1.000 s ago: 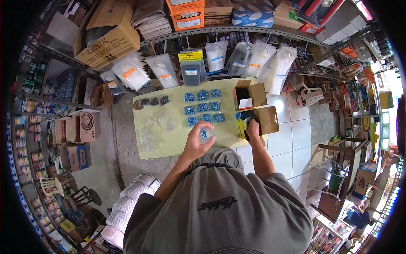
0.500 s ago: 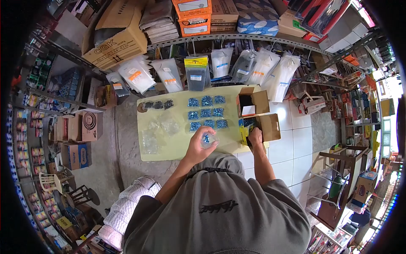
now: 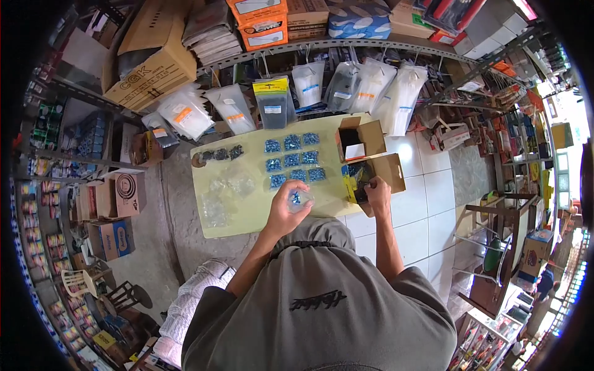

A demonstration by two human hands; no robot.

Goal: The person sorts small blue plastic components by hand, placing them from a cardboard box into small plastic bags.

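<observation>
My left hand (image 3: 283, 213) curls round a small clear plastic bag (image 3: 303, 201) with a few blue pieces inside. My right hand (image 3: 378, 196) is over the near side of an open cardboard box (image 3: 388, 172), fingers bent together. Whatever those fingers pinch is too small to make out. Inside this box, dark contents and a yellow-and-blue packet (image 3: 349, 183) show. Beyond my left hand, several filled bags of blue pieces (image 3: 292, 159) lie in rows on the pale yellow table (image 3: 260, 213).
A second open box (image 3: 371, 137) stands behind the first. Empty-looking clear bags (image 3: 232, 185) and small bags of dark pieces (image 3: 221, 153) lie on the table's left. Packs of white cable ties (image 3: 405, 102) hang from the shelf beyond. A white wrapped roll (image 3: 198, 303) stands at my left.
My right hand has risen slightly in the box, its bent fingers now showing more. The left hand still holds the bag, tilted a little differently. The whole view has shifted.
</observation>
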